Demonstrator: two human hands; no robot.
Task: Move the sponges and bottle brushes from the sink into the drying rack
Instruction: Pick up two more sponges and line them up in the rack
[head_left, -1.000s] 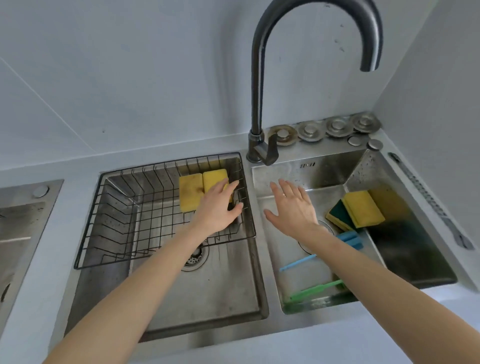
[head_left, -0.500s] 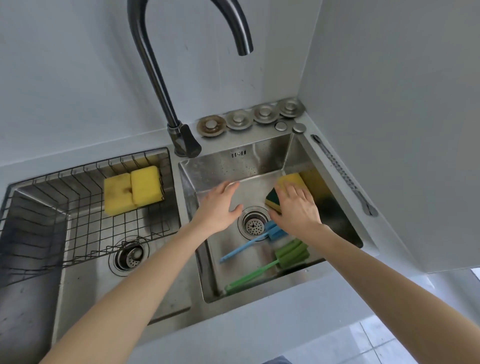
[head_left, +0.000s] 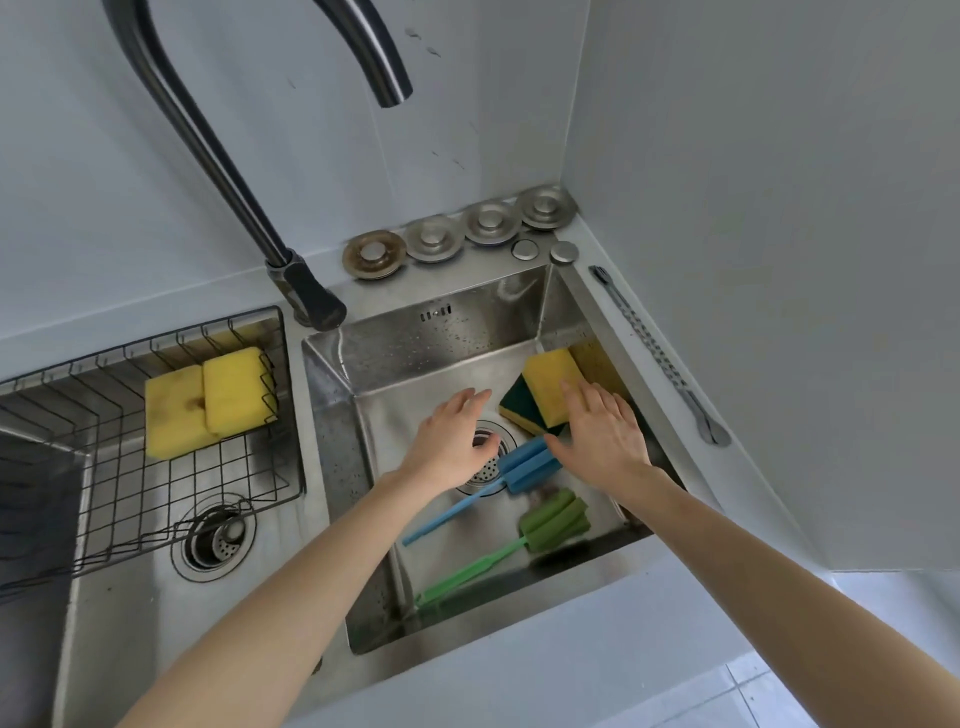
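Head view: blue brush (head_left: 524, 464) handle points lower-left.

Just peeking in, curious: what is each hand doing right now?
Left hand: open, holding nothing, over the drain.
Right hand: open, fingers on the yellow-and-green sponge, not gripping it.

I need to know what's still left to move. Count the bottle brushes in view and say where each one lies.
2. The blue bottle brush lies across the right sink's drain, between the hands. The green bottle brush lies nearer the front wall. None seem hidden.
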